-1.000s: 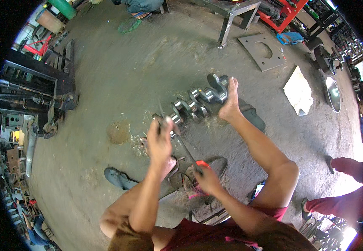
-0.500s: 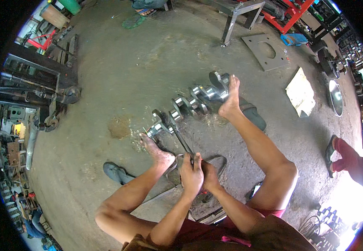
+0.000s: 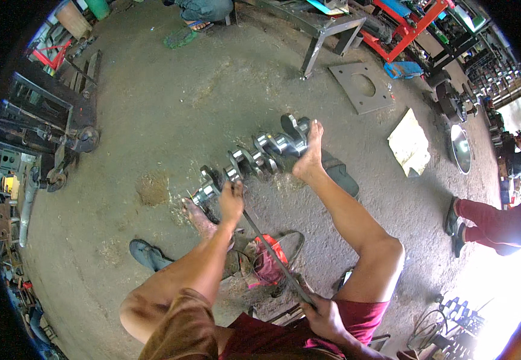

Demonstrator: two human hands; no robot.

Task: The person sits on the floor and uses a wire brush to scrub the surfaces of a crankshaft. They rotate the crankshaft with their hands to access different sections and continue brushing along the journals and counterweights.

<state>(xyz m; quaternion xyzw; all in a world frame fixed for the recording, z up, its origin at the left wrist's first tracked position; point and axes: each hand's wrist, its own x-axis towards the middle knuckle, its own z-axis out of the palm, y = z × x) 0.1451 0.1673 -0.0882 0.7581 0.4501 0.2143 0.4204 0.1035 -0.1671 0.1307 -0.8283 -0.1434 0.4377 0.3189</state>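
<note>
A shiny metal crankshaft (image 3: 245, 161) lies aslant on the floor between my bare feet. My right foot (image 3: 312, 153) presses against its far right end, and my left foot (image 3: 199, 217) is by its near left end. My left hand (image 3: 231, 201) is closed at the crankshaft, around the far end of a long dark bar (image 3: 270, 249); its fingers hide that end and the part they touch. Close to my lap, my right hand (image 3: 325, 315) grips the bar's near end. Under the bar lies a red and pink cloth or bag (image 3: 269, 261).
Dark slippers (image 3: 149, 255) lie beside my feet. Ahead right are a metal plate with a round hole (image 3: 362, 87), a pale sheet (image 3: 409, 143) and a metal basin (image 3: 460, 149). Machinery (image 3: 53, 135) stands left. A person in dark red trousers (image 3: 482, 222) is at right; another crouches at the top.
My hands, close together before, are now far apart. The left has moved forward to the crankshaft; the right has drawn back toward my lap with the bar's near end. The view has shifted slightly.
</note>
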